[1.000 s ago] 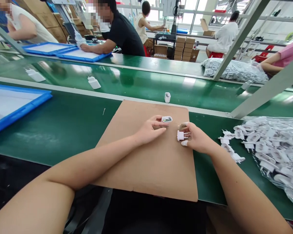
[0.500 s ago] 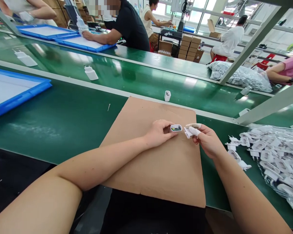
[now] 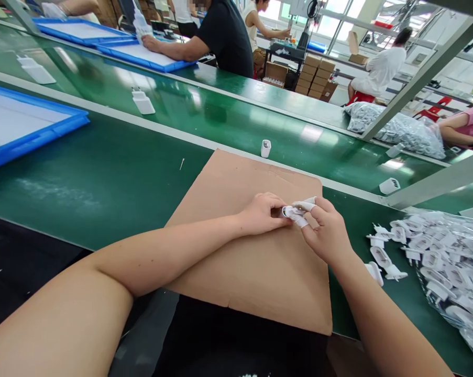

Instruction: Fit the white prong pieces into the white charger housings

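Over a sheet of cardboard [image 3: 244,262], my left hand [image 3: 260,213] grips a white charger housing [image 3: 284,211] between thumb and fingers, its open end facing right. My right hand [image 3: 327,229], with white finger cots on thumb and forefinger, pinches a white plug cap [image 3: 294,211] against that open end. Fingers hide most of the cap, so I cannot tell how far it sits in the housing. To the right, loose plug caps [image 3: 381,255] lie beside a clear bag [image 3: 452,262] full of similar ones.
White chargers [image 3: 143,101] and an open-ended housing [image 3: 265,148] stand on the green conveyor [image 3: 220,112] ahead. A blue-rimmed tray [image 3: 69,125] lies at left. A slanted metal post [image 3: 420,78] rises at right. Co-workers sit across the line.
My right hand has moved left, bringing the plug cap from beside the housing up against its open end. The housing on the conveyor at right shows more fully.
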